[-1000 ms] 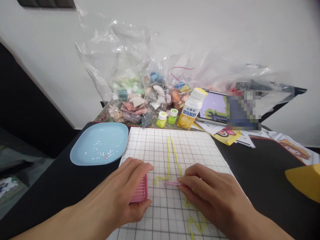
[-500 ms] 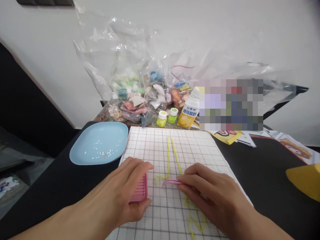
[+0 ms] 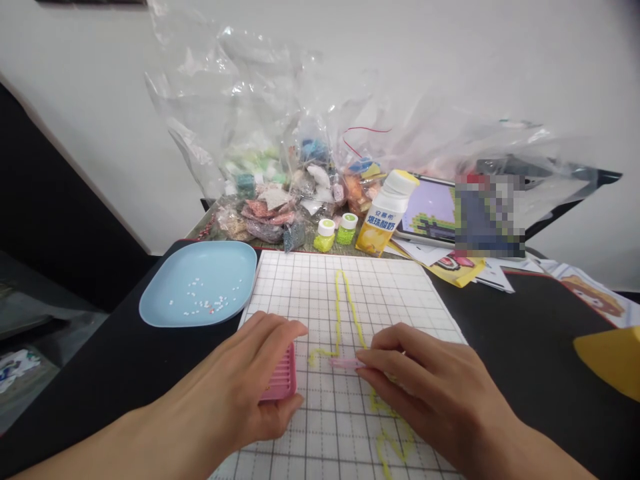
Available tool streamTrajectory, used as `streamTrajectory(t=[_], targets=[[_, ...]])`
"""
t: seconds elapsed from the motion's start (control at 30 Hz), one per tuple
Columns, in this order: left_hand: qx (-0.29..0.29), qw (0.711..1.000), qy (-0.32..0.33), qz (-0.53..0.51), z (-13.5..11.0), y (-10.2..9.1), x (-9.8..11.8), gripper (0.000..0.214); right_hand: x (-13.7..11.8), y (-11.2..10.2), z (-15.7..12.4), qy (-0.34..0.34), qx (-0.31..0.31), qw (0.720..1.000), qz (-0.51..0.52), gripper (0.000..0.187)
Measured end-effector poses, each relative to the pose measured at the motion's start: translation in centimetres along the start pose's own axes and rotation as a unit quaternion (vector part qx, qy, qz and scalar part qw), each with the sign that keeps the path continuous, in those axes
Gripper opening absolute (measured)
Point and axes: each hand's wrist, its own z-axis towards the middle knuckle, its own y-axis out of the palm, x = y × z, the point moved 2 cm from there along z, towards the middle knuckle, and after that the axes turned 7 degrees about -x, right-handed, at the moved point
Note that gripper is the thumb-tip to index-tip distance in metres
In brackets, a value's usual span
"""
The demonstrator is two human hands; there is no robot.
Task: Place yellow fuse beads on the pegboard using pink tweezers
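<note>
A white gridded board (image 3: pixel 320 293) lies in front of me with a thin line of yellow beads (image 3: pixel 345 313) running down it. My left hand (image 3: pixel 240 393) is closed around a small pink ridged tray (image 3: pixel 281 380) at the board's left edge. My right hand (image 3: pixel 425 387) pinches pink tweezers (image 3: pixel 344 363), whose tip rests by the yellow bead line near the board's middle.
A light blue plate (image 3: pixel 200 283) with scattered small white beads sits left of the board. Behind are bags of coloured beads (image 3: pixel 285 200), two green-lidded jars (image 3: pixel 335 233), a yellow-and-white bottle (image 3: pixel 385 213), a tablet (image 3: pixel 430 210), papers and a yellow object (image 3: pixel 613 357) at right.
Both hands stay nearly still; the tweezers' tip shifts only slightly along the yellow bead line. The view has tilted a little.
</note>
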Motion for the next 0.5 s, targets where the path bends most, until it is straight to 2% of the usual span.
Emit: streamTrajectory(t=[0.2, 0.3, 0.5], targets=[[-0.015, 1.0, 0.0, 0.002, -0.06, -0.06, 0.01, 0.05, 0.3, 0.05, 0.03, -0.014, -0.016, 1.0, -0.007, 0.01], [0.003, 1.0, 0.01, -0.005, 0.0, -0.03, -0.07, 0.048, 0.21, -0.16, -0.04, -0.016, -0.015, 1.0, -0.017, 0.01], [0.016, 1.0, 0.021, 0.001, 0.19, 0.03, -0.16, 0.048, -0.17, -0.32, -0.33, -0.063, -0.047, 0.996, -0.051, 0.018]])
